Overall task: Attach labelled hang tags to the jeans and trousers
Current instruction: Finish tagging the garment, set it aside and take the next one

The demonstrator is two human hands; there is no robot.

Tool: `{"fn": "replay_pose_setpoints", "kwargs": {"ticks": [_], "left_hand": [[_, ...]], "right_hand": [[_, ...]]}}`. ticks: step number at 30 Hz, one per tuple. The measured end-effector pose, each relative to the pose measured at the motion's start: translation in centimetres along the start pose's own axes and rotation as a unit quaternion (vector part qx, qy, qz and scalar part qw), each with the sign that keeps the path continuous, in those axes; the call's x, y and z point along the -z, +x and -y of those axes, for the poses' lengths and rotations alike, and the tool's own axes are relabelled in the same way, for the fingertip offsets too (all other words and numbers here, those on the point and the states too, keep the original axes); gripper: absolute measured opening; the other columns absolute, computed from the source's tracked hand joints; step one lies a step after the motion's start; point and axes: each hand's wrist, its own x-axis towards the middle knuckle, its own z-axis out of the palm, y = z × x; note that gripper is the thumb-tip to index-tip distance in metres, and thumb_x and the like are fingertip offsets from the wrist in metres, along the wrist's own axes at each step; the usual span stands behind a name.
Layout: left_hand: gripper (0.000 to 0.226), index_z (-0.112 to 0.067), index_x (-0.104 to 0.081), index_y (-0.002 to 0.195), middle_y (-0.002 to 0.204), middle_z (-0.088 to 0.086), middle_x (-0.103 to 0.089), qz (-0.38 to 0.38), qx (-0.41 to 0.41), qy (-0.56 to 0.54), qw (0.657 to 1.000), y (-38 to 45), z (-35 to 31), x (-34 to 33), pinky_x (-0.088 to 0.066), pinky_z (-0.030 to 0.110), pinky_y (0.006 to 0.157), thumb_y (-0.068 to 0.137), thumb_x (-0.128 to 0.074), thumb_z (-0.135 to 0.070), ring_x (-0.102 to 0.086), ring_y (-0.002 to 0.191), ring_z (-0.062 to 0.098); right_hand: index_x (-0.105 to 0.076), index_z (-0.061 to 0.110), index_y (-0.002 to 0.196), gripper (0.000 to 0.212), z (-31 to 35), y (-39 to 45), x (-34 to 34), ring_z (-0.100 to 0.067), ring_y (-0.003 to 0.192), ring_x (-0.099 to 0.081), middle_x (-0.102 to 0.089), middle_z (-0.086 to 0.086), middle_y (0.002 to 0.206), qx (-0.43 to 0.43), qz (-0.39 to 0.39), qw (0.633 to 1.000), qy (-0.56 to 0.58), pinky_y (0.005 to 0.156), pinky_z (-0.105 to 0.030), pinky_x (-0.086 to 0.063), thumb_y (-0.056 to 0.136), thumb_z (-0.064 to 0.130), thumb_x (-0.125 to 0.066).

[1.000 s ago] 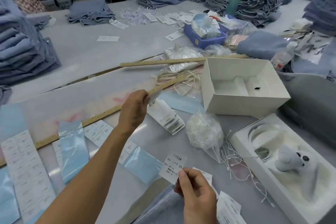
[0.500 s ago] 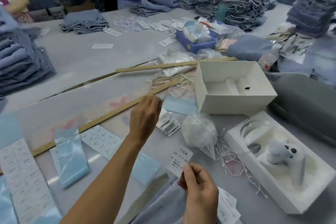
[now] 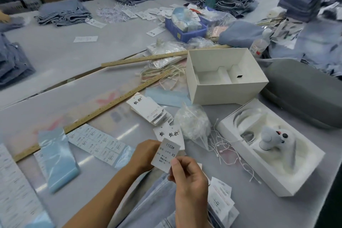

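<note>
R hand (image 3: 188, 179) pinches 1103# sticker (image 3: 165, 155) — L hand (image 3: 145, 153) grips two hang tags (image 3: 169, 134) behind it, over jeans (image 3: 148, 207).

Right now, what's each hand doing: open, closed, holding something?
Left hand: fingers closed on two white hang tags, gripping their lower ends.
Right hand: fingers pinching the 1103# XS size label by its lower right edge.

Counts: rulers (image 3: 118, 101) 2; white boxes (image 3: 224, 90) 2; hands (image 3: 190, 177) 2; blue bin (image 3: 185, 32) 1; bottle (image 3: 259, 45) 1.
</note>
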Motion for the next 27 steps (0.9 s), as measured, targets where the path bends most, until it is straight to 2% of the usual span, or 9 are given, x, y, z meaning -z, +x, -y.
{"fn": "replay_pose_setpoints", "kwargs": {"ticks": [3,6,9,13,17,19,21,24,27], "left_hand": [[0.009,-0.009,-0.073,0.082,0.085,0.005,-0.078,-0.092,0.042,-0.064,0.993,-0.9,0.1,1.1,-0.050,0.013,0.056,0.089,-0.077,-0.012,-0.072,0.068,0.022],[0.008,-0.010,-0.077,0.092,0.091,-0.008,-0.078,-0.119,0.103,-0.216,0.964,-2.2,-0.7,1.5,-0.057,0.018,0.065,0.094,-0.072,-0.016,-0.075,0.079,0.012],[0.014,-0.012,-0.077,0.086,0.086,-0.003,-0.079,-0.159,0.168,-0.352,0.907,-3.1,-1.4,2.4,-0.060,0.024,0.065,0.095,-0.070,-0.020,-0.076,0.080,0.011],[0.014,-0.014,-0.074,0.077,0.085,0.005,-0.076,-0.252,0.184,-0.449,0.837,-5.6,-3.6,3.6,-0.062,0.029,0.066,0.083,-0.081,-0.003,-0.074,0.078,0.016],[0.020,-0.018,-0.075,0.086,0.093,0.006,-0.075,-0.300,0.153,-0.522,0.784,-9.8,-7.2,4.0,-0.060,0.028,0.068,0.080,-0.082,0.001,-0.075,0.084,0.020],[0.031,-0.023,-0.077,0.093,0.100,0.000,-0.076,-0.297,0.155,-0.536,0.775,-12.2,-8.7,3.7,-0.061,0.029,0.071,0.079,-0.082,0.004,-0.076,0.089,0.018],[0.042,-0.027,-0.077,0.100,0.103,-0.002,-0.076,-0.279,0.152,-0.528,0.787,-14.5,-9.7,3.2,-0.061,0.030,0.072,0.075,-0.084,0.005,-0.076,0.090,0.019],[0.040,-0.025,-0.077,0.106,0.101,0.004,-0.074,-0.247,0.147,-0.575,0.766,-17.1,-10.6,3.3,-0.062,0.037,0.066,0.071,-0.084,-0.007,-0.076,0.087,0.027],[0.031,-0.028,-0.075,0.103,0.093,0.006,-0.075,-0.253,0.156,-0.581,0.758,-18.2,-11.0,4.2,-0.057,0.035,0.058,0.075,-0.088,-0.028,-0.072,0.079,0.022]], "right_hand": [[-0.074,0.026,0.078,0.010,0.1,0.0,0.1,-0.007,0.060,-0.059,-0.068,-0.003,0.067,-0.014,0.003,1.000,0.010,0.061,-0.022,-0.052,0.088,0.025,-0.072],[-0.075,0.023,0.080,0.020,0.5,0.1,0.3,-0.008,0.061,-0.058,-0.068,-0.003,0.067,-0.042,-0.007,0.998,0.037,0.061,-0.020,-0.052,0.095,0.012,-0.067],[-0.074,0.020,0.079,0.021,1.1,-0.3,0.3,-0.007,0.063,-0.059,-0.072,-0.002,0.075,-0.056,-0.016,0.997,0.059,0.063,-0.021,-0.055,0.096,0.013,-0.065],[-0.074,0.022,0.077,0.022,1.9,-0.5,0.1,-0.004,0.069,-0.063,-0.071,0.003,0.073,-0.064,-0.030,0.994,0.080,0.070,-0.023,-0.057,0.096,0.015,-0.066],[-0.078,0.022,0.082,0.017,3.0,-0.3,0.3,-0.009,0.091,-0.067,-0.076,0.004,0.087,-0.166,0.000,0.969,0.184,0.077,-0.031,-0.058,0.092,0.012,-0.069],[-0.078,0.019,0.086,0.023,3.7,-0.3,0.7,-0.010,0.096,-0.068,-0.077,0.009,0.086,-0.170,0.016,0.966,0.194,0.078,-0.030,-0.057,0.095,0.004,-0.063],[-0.075,0.020,0.079,0.031,4.5,-0.9,0.7,-0.004,0.086,-0.071,-0.077,0.013,0.085,-0.134,0.032,0.978,0.157,0.076,-0.023,-0.056,0.096,-0.001,-0.059],[-0.079,0.018,0.081,0.015,5.5,-3.0,0.7,-0.021,0.084,-0.074,-0.077,-0.013,0.095,-0.116,0.082,0.977,0.158,0.073,-0.031,-0.061,0.090,0.013,-0.067],[-0.079,0.015,0.083,0.010,6.1,-5.1,1.1,-0.022,0.085,-0.074,-0.076,-0.018,0.097,-0.080,0.114,0.980,0.139,0.071,-0.026,-0.059,0.085,0.015,-0.070]]}}
